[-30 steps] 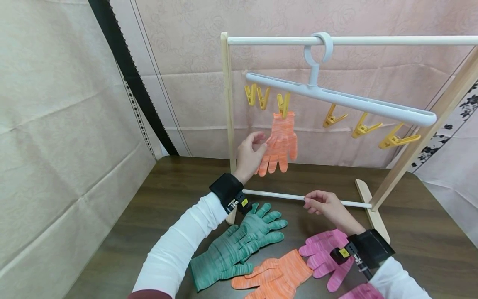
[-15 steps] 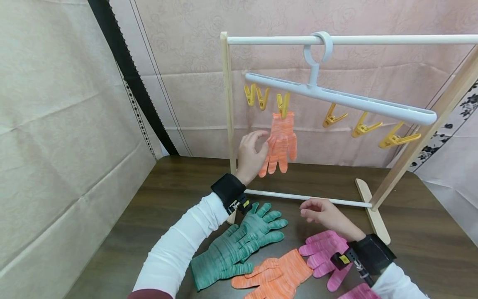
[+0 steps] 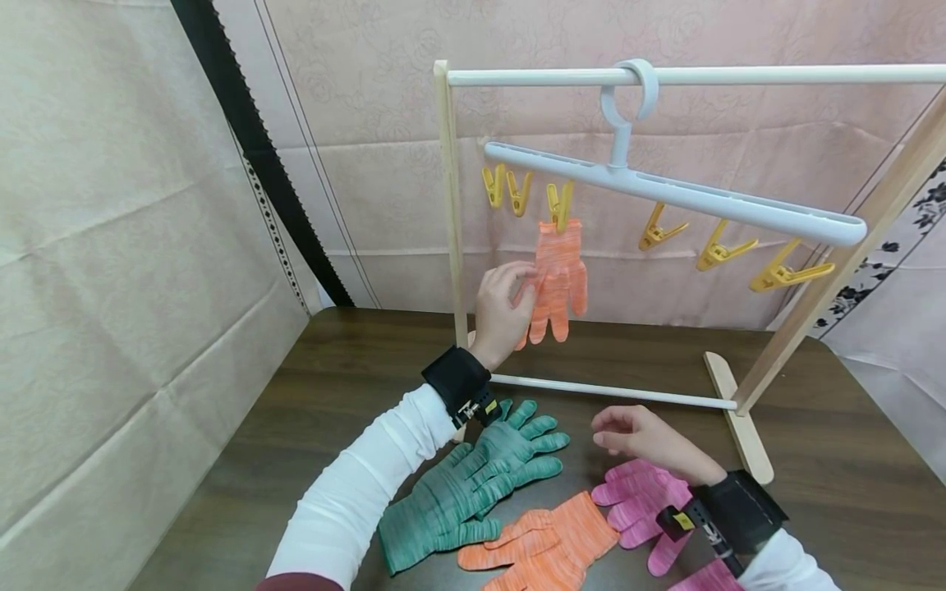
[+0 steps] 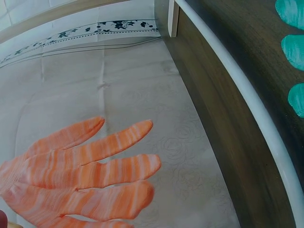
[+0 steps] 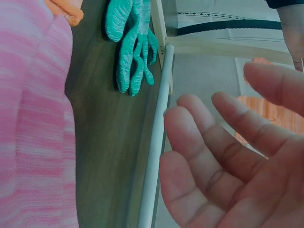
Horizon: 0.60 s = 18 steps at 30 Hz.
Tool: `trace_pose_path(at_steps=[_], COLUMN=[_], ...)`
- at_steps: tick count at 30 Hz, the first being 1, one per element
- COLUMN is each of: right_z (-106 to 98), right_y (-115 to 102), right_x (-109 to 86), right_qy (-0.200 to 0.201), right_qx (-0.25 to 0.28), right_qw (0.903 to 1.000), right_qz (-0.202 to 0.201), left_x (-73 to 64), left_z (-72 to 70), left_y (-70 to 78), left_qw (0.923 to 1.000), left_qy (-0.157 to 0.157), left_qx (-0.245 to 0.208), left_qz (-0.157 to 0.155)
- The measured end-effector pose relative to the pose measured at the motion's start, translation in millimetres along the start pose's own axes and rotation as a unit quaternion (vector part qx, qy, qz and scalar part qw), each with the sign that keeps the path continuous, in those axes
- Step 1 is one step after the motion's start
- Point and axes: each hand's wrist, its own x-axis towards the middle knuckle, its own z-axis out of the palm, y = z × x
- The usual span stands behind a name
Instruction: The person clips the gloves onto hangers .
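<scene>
An orange striped knit glove (image 3: 559, 271) hangs fingers down from a yellow clothespin (image 3: 559, 207) under a pale blue hanger (image 3: 665, 189). My left hand (image 3: 504, 312) is beside it, fingers bent loosely, fingertips right at its left edge. In the left wrist view the hanging glove (image 4: 85, 175) spreads its fingers, while my hand barely shows in the corner. My right hand (image 3: 650, 443) hovers over a pink glove (image 3: 643, 501), its fingers loosely curled around nothing; the right wrist view shows the bare palm (image 5: 256, 190).
Green gloves (image 3: 473, 484) and another orange glove (image 3: 550, 542) lie on the wooden table (image 3: 244, 468), with more pink knit (image 3: 709, 577) at the front edge. Several yellow clothespins, such as the rightmost clothespin (image 3: 789, 269), hang unused. The rack has a white top rail (image 3: 532, 78) and a low crossbar (image 3: 613, 391).
My right hand has drawn back from the low crossbar toward the pink glove. My left hand has shifted slightly right, back against the hanging glove's edge.
</scene>
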Motion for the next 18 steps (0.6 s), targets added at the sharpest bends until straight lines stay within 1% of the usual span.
trace_pose_path(at_steps=[5,11,15,18], right_z=[4,9,14,17], right_y=[2,4,5,5], right_x=[-0.6,-2.2,-2.9,-2.7], right_qy=[-0.026,-0.057,-0.072,-0.077], right_qx=[0.012,0.006,-0.006,-0.035], right_qw=[0.9996,0.9983,0.9972,0.9962], right_qz=[-0.005,-0.014,-0.02,-0.018], left_x=[-2.1,-4.1,-4.7,-4.8], left_z=[2.3,4.5,5.7,6.5], left_y=[-0.4,-0.3,0.7,1.0], left_qw=[0.9998,0.9993,0.9991,0.9991], left_qy=[0.0,0.005,0.002,-0.002], left_qx=[0.006,0.022,0.028,0.03], left_qz=[0.02,0.029,0.032,0.031])
